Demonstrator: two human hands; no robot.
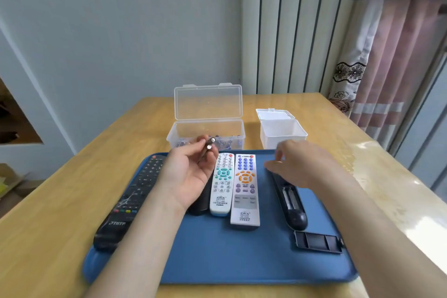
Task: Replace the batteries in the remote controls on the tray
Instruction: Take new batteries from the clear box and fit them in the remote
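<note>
The left hand (191,172), palm turned up, pinches two batteries (210,143) at its fingertips, their metal ends facing the camera, above the far edge of the blue tray (217,256). The right hand (297,164) hovers palm down with relaxed fingers, holding nothing, over the far end of a black remote (291,203) that lies face down with its battery bay uncovered. Its battery cover (316,242) lies loose on the tray just beside it.

Left of it are a white remote with orange keys (244,191) and a white remote with teal keys (221,186), both with print too small to read. A dark remote (200,203) is half hidden under the left wrist. A long black remote (125,201) marked roughly "TNTF" lies over the tray's left rim.

Behind the tray on the wooden table (60,201) stand a clear battery box (206,133) and a white box (281,133), both with lids open.
</note>
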